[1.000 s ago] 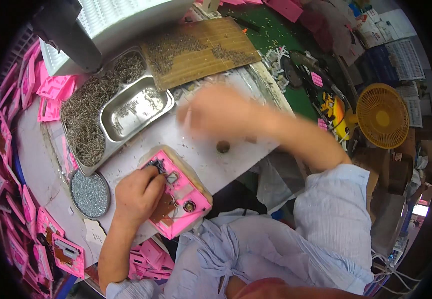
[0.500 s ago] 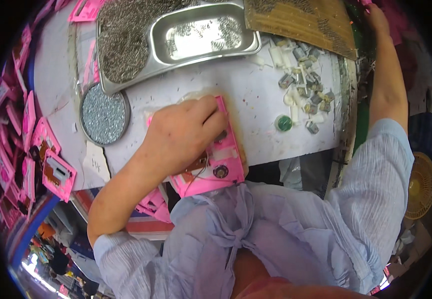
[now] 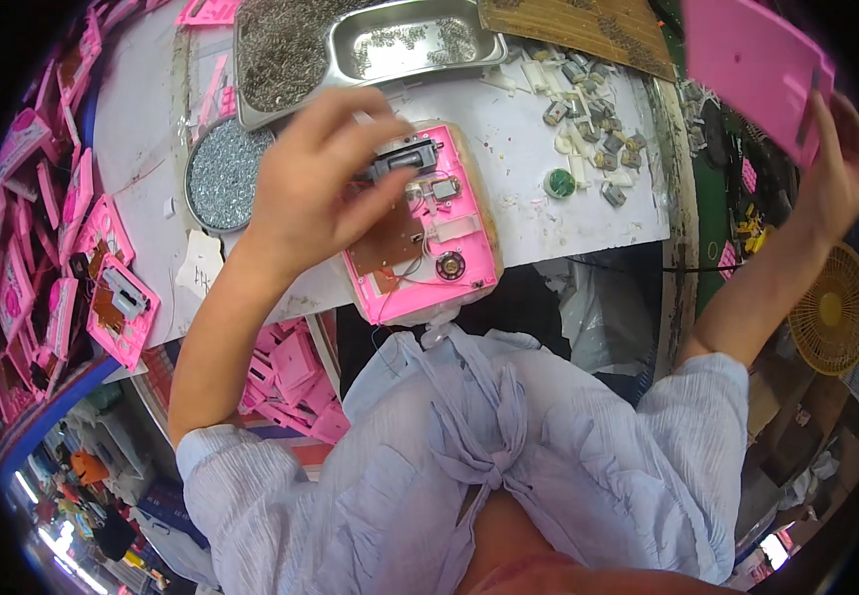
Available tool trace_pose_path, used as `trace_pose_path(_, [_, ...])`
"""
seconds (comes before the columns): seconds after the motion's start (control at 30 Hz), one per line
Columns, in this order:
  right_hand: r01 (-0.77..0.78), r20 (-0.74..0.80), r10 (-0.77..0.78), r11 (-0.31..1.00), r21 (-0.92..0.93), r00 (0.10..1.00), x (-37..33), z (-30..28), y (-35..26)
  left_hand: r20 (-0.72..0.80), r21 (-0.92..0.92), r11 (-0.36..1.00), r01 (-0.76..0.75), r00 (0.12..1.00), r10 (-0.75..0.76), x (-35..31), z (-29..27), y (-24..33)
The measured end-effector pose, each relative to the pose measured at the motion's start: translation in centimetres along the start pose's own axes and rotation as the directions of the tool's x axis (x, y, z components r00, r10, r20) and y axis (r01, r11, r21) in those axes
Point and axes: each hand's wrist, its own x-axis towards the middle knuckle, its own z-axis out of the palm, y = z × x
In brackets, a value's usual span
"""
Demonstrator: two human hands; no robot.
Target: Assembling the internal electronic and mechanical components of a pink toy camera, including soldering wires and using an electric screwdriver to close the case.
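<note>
On the table edge in front of me lies a pink plastic housing (image 3: 474, 260) with its inside facing up. It holds a brown circuit board (image 3: 385, 243), thin wires, a small round speaker (image 3: 450, 265), a small motor (image 3: 444, 188) and a black mechanism (image 3: 412, 159) near the far end. My left hand (image 3: 315, 188) is over the housing's left side, thumb and fingers apart beside the black mechanism; whether they touch it I cannot tell. Out to the right, my right hand (image 3: 831, 174) grips a flat pink plastic panel (image 3: 759, 69) by its lower edge, raised off the table.
A steel tray (image 3: 509, 48) of small screws stands at the back, beside cardboard (image 3: 588, 35). Left of the housing sits a round dish (image 3: 226, 178) of tiny metal parts. Small motors (image 3: 603, 134) lie scattered at right. Pink housings (image 3: 28, 248) pile up far left. A yellow fan (image 3: 830, 309) stands right.
My right hand has come back from the far right, bringing the pink panel into view. My left hand has lifted and spread its fingers, uncovering more of the housing.
</note>
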Motion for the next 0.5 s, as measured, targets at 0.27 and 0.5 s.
trace_pose_path(0.27, [0.109, 0.447, -0.205, 0.967, 0.232, 0.871, -6.0, 13.3, -12.6, -0.012, -0.673, 0.678, 0.295, 0.912, -0.409, 1.3, -1.8, 4.8])
trace_pose_path(0.5, [-0.630, 0.808, 0.203, 0.736, 0.247, 0.554, -17.7, 14.1, -12.3, -0.009, -0.852, 0.312, 0.420, 0.584, -0.811, -3.6, -0.4, 5.0])
